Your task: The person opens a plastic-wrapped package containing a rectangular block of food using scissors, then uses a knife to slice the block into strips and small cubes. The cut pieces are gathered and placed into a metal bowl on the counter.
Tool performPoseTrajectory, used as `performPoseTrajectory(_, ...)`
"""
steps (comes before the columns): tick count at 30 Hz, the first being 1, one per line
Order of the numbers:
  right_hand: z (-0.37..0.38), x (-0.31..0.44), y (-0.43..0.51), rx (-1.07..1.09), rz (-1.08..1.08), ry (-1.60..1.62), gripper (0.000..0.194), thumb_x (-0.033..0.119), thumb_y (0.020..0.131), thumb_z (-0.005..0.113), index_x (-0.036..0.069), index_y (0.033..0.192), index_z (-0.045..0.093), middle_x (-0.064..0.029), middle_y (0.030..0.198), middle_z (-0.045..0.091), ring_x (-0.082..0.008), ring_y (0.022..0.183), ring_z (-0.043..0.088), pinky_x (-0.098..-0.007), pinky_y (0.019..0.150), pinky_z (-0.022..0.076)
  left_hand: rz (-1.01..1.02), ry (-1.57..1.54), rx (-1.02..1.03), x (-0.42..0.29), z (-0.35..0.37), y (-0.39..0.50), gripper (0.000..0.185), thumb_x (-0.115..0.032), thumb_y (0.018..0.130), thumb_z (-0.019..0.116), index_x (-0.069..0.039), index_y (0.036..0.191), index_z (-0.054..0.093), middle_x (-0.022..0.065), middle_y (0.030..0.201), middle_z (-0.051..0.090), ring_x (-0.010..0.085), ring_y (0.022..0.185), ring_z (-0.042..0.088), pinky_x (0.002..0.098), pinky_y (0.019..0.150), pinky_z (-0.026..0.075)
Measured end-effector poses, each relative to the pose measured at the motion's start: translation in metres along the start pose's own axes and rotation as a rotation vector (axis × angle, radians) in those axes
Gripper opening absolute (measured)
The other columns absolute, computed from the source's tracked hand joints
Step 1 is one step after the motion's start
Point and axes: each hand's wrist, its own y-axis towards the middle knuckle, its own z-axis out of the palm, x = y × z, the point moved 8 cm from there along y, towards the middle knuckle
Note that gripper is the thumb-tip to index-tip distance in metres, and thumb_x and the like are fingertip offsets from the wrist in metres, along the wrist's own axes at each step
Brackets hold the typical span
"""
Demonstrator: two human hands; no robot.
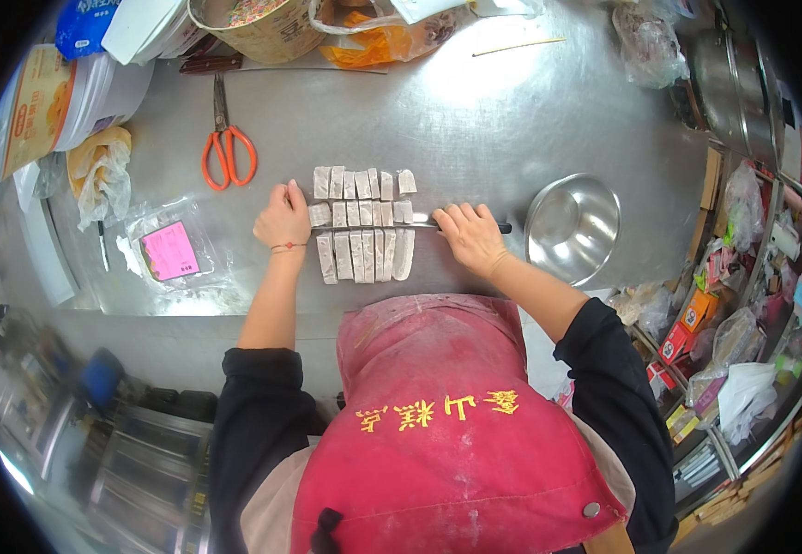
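A long knife lies across several pale, powdery strips, its blade running left to right. My right hand grips its black handle, whose end shows past the palm. My left hand is closed at the other end of the blade and hides the tip. Beyond the blade are a row of short cut pieces and a farther row of pieces. Longer strips lie side by side on my side of the blade. The leftmost short piece sits against my left hand.
The pieces rest on a steel worktable. A steel bowl stands right of my right hand. Red-handled scissors and a pink card in plastic lie left. A tub, another knife and bags line the back; crowded shelves stand right.
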Motion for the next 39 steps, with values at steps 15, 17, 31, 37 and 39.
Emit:
performPoseTrajectory(15, -0.042, 0.044, -0.051, -0.229, -0.013, 0.161, 0.029, 0.012, 0.077, 0.065, 0.010, 0.105, 0.057, -0.0043, 0.099, 0.059, -0.0212, 0.089, 0.056, -0.0357, 0.075, 0.0399, 0.114, -0.203, -0.113, -0.011, -0.082, -0.034, 0.022, -0.030, 0.085, 0.065, -0.015, 0.070, 0.065, 0.0022, 0.050, 0.056, 0.0240, 0.046, 0.057, 0.0370, 0.045, 0.043)
performPoseTrajectory(17, -0.037, 0.045, -0.056, -0.247, 0.020, 0.182, 0.032, 0.011, 0.075, 0.067, 0.009, 0.106, 0.057, -0.0050, 0.099, 0.059, -0.0227, 0.089, 0.056, -0.0365, 0.076, 0.0402, 0.113, -0.179, -0.116, -0.009, -0.079, -0.041, 0.023, -0.031, 0.085, 0.065, -0.015, 0.069, 0.064, 0.0019, 0.050, 0.056, 0.0242, 0.046, 0.057, 0.0370, 0.045, 0.043)
performPoseTrajectory(31, -0.021, 0.042, -0.058, -0.213, 0.009, 0.113, 0.029, 0.013, 0.078, 0.061, 0.007, 0.106, 0.056, -0.0057, 0.099, 0.057, -0.0231, 0.090, 0.054, -0.0364, 0.074, 0.0399, 0.069, -0.089, -0.040, 0.003, -0.050, -0.046, 0.024, -0.033, 0.085, 0.062, -0.016, 0.069, 0.062, 0.0036, 0.054, 0.062, 0.0284, 0.050, 0.062, 0.0403, 0.047, 0.046)
performPoseTrajectory(37, -0.009, 0.041, -0.056, -0.018, 0.023, 0.050, 0.026, 0.013, 0.078, 0.057, 0.006, 0.103, 0.054, -0.0056, 0.087, 0.056, -0.0221, 0.086, 0.055, -0.0363, 0.074, 0.0411, 0.152, -0.027, -0.088, -0.001, -0.041, -0.043, 0.024, -0.030, 0.083, 0.063, -0.016, 0.065, 0.061, 0.0053, 0.055, 0.061, 0.0294, 0.051, 0.061, 0.0406, 0.047, 0.046)
performPoseTrajectory(39, -0.012, 0.040, -0.054, 0.013, 0.013, 0.056, 0.026, 0.013, 0.079, 0.058, 0.006, 0.103, 0.053, -0.0059, 0.085, 0.056, -0.0226, 0.083, 0.056, -0.0364, 0.071, 0.0427, 0.125, -0.055, -0.072, 0.003, -0.039, -0.044, 0.024, -0.030, 0.083, 0.064, -0.016, 0.064, 0.060, 0.0055, 0.054, 0.060, 0.0297, 0.050, 0.061, 0.0411, 0.047, 0.046)
